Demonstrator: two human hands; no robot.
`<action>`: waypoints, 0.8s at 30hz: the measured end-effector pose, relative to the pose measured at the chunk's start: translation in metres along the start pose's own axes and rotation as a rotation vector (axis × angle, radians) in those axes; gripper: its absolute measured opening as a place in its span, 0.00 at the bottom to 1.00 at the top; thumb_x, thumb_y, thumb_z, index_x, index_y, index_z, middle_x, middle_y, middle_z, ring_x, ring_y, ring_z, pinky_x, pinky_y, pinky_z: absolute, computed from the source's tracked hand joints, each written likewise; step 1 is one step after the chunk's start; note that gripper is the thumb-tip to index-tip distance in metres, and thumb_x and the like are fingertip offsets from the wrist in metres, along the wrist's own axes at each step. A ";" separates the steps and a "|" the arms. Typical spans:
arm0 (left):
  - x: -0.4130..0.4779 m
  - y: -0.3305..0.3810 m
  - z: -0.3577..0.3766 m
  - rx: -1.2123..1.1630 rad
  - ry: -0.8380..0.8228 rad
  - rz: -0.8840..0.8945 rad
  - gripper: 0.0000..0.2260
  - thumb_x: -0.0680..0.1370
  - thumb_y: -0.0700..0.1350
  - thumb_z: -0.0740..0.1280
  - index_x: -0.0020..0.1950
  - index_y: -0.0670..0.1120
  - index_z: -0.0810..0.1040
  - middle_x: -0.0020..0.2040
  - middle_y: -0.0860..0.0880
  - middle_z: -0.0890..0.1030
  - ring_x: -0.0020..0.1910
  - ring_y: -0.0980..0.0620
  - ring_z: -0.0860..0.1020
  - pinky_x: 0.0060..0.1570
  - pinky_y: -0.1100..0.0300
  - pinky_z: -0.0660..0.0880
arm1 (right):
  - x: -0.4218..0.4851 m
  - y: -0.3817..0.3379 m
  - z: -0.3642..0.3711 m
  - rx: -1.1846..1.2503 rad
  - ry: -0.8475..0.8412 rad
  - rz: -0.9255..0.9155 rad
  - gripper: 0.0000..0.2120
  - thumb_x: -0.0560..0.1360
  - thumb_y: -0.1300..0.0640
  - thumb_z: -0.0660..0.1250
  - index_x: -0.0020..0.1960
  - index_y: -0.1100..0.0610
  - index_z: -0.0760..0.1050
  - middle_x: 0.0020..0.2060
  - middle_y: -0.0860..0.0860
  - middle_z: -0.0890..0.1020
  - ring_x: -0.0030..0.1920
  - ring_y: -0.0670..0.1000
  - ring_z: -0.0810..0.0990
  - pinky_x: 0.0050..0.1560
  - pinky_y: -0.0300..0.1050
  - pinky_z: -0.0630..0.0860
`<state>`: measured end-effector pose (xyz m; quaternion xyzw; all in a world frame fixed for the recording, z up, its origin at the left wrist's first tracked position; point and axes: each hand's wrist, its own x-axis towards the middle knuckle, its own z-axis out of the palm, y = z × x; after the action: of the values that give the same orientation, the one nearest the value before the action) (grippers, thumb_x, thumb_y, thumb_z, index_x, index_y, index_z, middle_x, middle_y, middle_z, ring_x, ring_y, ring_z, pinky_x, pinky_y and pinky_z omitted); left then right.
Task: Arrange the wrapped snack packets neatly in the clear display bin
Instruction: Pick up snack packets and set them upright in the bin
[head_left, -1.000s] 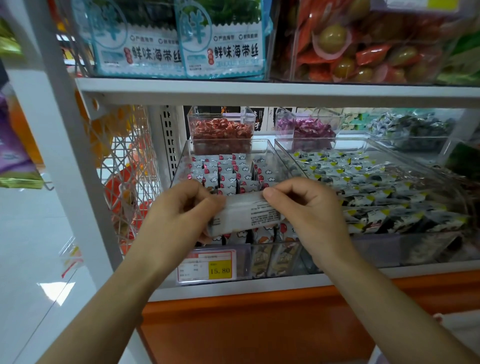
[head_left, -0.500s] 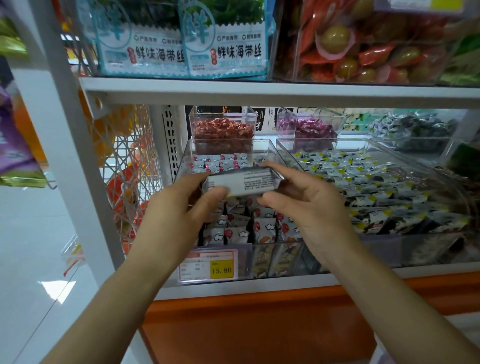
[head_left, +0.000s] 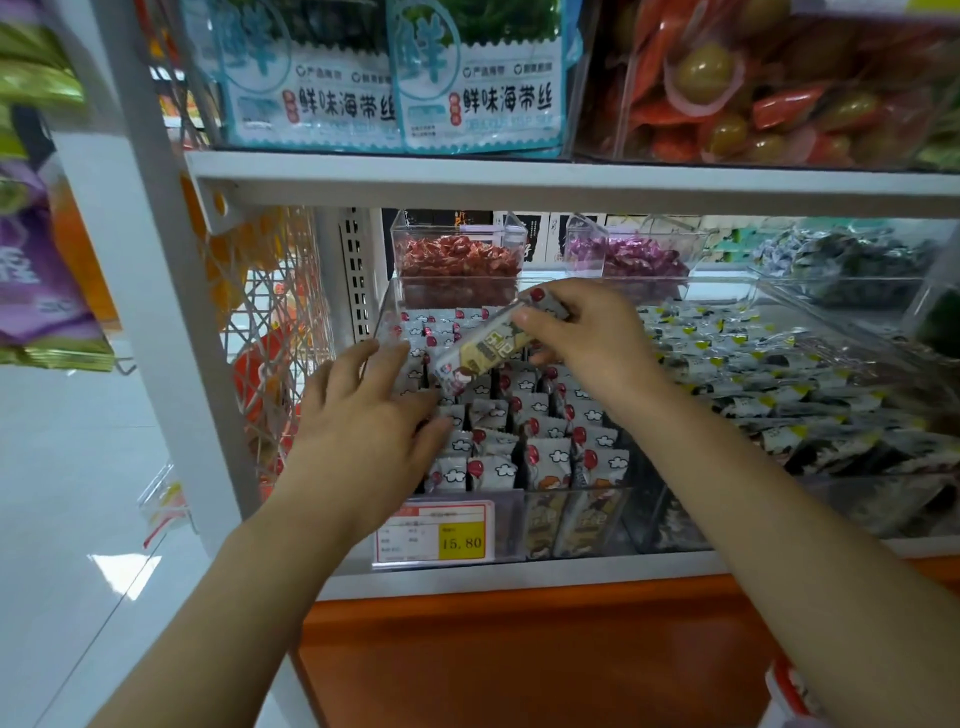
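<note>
While most white balloon-printed wrapped snack packets (head_left: 545, 460) stand rowed in the clear plastic display bin (head_left: 506, 525), the right hand (head_left: 587, 345) pinches a loose packet (head_left: 485, 351) above its twelve o'clock half, unplaced; the left hand (head_left: 363, 421), fingers straight, presses the nine o'clock row.

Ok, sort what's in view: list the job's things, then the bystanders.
Job: right hand holding a snack packet; left hand touching the rowed packets; clear display bin.
Just there: price tag, red candies, purple candies, yellow-marked packets alongside, kelp bags overhead.
</note>
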<state>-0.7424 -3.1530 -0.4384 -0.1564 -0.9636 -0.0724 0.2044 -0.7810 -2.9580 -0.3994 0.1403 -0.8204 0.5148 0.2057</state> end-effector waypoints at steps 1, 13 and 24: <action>0.000 0.000 0.001 0.038 -0.019 -0.001 0.21 0.78 0.60 0.49 0.64 0.58 0.74 0.77 0.51 0.54 0.74 0.48 0.45 0.69 0.48 0.40 | 0.003 0.001 0.003 0.000 -0.026 0.023 0.05 0.76 0.60 0.66 0.42 0.52 0.77 0.37 0.48 0.78 0.33 0.44 0.78 0.36 0.41 0.80; -0.001 0.000 -0.002 0.047 -0.063 -0.011 0.24 0.77 0.61 0.45 0.63 0.59 0.74 0.77 0.50 0.51 0.75 0.48 0.43 0.69 0.47 0.40 | 0.015 0.007 0.023 -0.348 -0.144 -0.202 0.15 0.73 0.57 0.70 0.59 0.57 0.78 0.57 0.52 0.80 0.50 0.42 0.70 0.40 0.27 0.62; 0.002 -0.007 -0.004 -0.110 0.065 -0.038 0.22 0.77 0.57 0.58 0.66 0.49 0.73 0.74 0.47 0.62 0.73 0.49 0.50 0.70 0.49 0.50 | 0.019 0.015 0.059 -0.717 -0.444 -0.284 0.12 0.76 0.48 0.64 0.48 0.54 0.82 0.32 0.43 0.70 0.47 0.47 0.63 0.45 0.45 0.61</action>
<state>-0.7452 -3.1598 -0.4346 -0.1465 -0.9538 -0.1341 0.2255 -0.8155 -3.0054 -0.4245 0.2785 -0.9440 0.1216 0.1288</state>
